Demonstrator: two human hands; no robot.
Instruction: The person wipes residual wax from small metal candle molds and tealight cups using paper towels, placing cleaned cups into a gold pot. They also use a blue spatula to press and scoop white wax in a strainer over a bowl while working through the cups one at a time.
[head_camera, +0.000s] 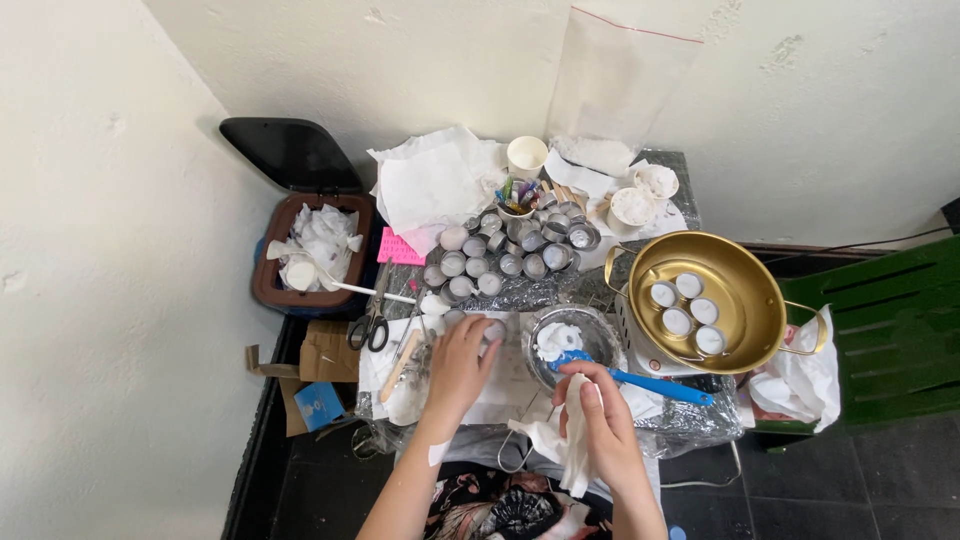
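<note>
Head view, left hand (462, 362) gripping small tin (492, 331), right hand (598, 420) clutching white tissue (574, 452)

bowl (578, 340): sitting left of pan (745, 270)
tins (510, 250): lying behind bowl
bin (312, 250): standing left of table (690, 425)

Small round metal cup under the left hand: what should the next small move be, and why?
Probably bring the white tissue in the right hand over to the small round metal cup that the left hand grips, since both are held close together above the foil-covered table.
</note>
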